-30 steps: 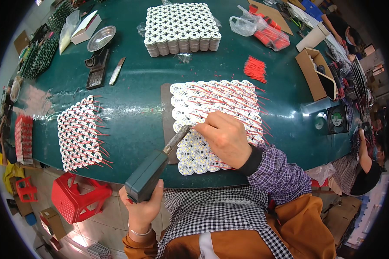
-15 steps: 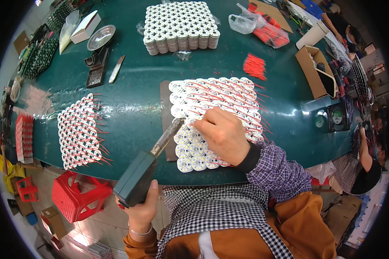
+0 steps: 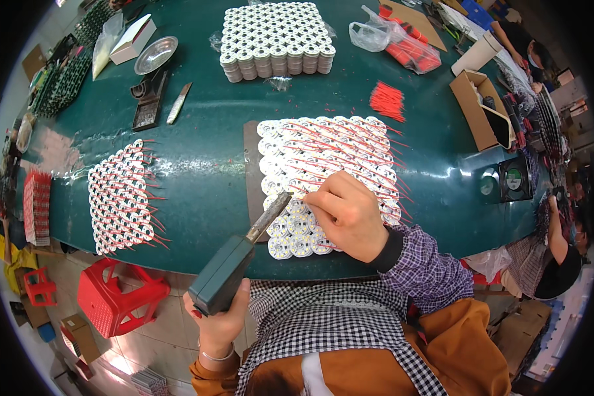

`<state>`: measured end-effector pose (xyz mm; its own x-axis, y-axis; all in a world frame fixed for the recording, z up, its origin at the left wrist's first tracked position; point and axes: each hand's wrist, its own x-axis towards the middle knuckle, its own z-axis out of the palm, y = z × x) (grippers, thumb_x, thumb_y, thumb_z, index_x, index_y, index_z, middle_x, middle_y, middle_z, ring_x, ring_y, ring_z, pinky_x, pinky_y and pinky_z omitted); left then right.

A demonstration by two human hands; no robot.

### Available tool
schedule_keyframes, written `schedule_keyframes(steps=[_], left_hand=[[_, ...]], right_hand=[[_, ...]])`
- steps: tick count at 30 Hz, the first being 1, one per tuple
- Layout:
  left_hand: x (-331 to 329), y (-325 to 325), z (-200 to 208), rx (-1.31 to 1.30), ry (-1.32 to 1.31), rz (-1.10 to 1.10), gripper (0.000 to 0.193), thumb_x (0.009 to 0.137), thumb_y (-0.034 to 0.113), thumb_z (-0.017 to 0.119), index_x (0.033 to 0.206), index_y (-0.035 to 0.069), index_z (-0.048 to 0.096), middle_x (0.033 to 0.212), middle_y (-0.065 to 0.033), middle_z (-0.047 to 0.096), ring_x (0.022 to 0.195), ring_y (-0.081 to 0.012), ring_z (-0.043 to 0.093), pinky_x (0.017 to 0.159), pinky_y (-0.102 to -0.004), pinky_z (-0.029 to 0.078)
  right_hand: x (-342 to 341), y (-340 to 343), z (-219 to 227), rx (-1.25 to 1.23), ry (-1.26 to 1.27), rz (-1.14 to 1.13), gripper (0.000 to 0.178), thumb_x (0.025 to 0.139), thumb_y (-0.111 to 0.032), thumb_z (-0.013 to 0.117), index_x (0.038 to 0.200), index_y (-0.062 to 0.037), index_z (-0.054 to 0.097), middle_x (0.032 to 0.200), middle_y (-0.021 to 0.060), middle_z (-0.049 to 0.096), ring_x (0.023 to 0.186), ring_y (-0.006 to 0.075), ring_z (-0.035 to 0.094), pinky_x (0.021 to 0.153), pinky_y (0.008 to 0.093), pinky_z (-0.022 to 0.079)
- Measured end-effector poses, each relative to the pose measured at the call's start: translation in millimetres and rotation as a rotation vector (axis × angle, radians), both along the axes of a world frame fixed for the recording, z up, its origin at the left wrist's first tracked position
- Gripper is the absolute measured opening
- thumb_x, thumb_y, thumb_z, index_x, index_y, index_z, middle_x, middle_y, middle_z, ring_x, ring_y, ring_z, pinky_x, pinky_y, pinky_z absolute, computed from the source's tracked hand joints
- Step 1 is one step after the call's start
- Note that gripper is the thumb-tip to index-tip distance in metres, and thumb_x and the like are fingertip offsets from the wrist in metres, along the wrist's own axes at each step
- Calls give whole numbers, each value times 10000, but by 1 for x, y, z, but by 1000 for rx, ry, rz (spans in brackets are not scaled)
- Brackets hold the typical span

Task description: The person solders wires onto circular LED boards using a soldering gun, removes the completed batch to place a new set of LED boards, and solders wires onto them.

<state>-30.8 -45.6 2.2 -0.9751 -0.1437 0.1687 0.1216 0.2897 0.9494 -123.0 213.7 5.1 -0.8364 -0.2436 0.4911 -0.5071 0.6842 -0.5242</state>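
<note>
My left hand (image 3: 219, 321) is closed round the dark green handle of a soldering gun (image 3: 223, 274). Its metal tip points up and right, at a panel of round white LED boards (image 3: 281, 145) on the table. My right hand (image 3: 348, 214) hovers low over the panel, thumb and forefinger pinched close beside that tip; whatever they pinch is too small to make out. Thin red wires (image 3: 350, 146) run across the farther rows. The nearest rows at the left show bare yellow LEDs. A brown backing strip (image 3: 252, 158) shows along the panel's left side.
Left lies another wired panel of round boards (image 3: 120, 198). A stack of white round boards (image 3: 277, 39) stands at the back. Loose red wires (image 3: 387, 101), a cardboard box (image 3: 475, 112), a metal dish (image 3: 156, 55) and a knife (image 3: 179, 103) lie about. Co-workers sit at the right.
Both hands have shifted slightly right and toward me along the panel. The soldering gun's tip has moved down and right with them, staying beside my right fingertips.
</note>
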Motion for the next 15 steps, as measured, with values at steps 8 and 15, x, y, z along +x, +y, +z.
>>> schedule_keyframes(steps=[8,15], left_hand=[[2,-2,-4,-64,34,-10,352,747,-22,850,1053,-43,676,938,-100,731,757,-121,659,652,-261,517],[-6,8,9,-76,44,-3,199,755,-17,810,929,-25,714,877,-75,724,690,-107,640,629,-257,508]], right_hand=[[0,0,-3,21,16,5,90,777,-15,725,852,-46,687,803,59,548,788,243,598,686,382,495],[0,-1,-2,20,24,7,81,782,-15,726,847,-43,685,802,59,549,787,239,598,685,377,496]])
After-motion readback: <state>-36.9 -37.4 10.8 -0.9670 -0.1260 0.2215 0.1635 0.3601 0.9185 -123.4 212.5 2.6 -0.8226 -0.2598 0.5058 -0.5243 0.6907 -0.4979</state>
